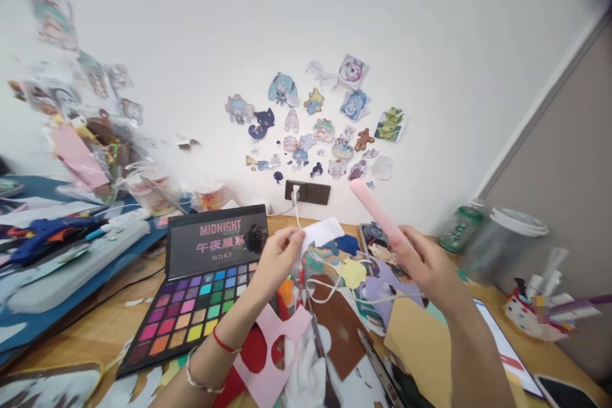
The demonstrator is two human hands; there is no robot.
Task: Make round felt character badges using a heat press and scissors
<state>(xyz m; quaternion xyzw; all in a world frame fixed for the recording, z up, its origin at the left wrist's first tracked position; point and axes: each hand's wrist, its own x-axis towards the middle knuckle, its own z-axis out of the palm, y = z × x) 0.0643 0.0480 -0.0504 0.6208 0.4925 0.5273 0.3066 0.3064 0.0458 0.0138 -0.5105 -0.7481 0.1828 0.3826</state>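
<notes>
My left hand (282, 252) is raised over the cluttered table, thumb and fingers pinched on a small white flat piece (327, 231). To the right, my right hand (423, 258) is wrapped round a long pink rounded stick-like tool (375, 207), tilted up to the left. Its exact kind is unclear. A white cord (325, 290) loops between the hands and runs toward my right wrist. Underneath lie a yellow cutout (354, 274), a brown sheet (339, 325), a pink sheet with holes (268, 357) and a tan sheet (421, 344).
An open eyeshadow palette (191, 306) stands left, near a blue glue gun (48, 236) and a white power strip (81, 268). Scissors (380, 366) lie in front. At right are a green can (461, 227), a lidded tub (507, 248), a tablet (507, 347) and a phone (567, 392).
</notes>
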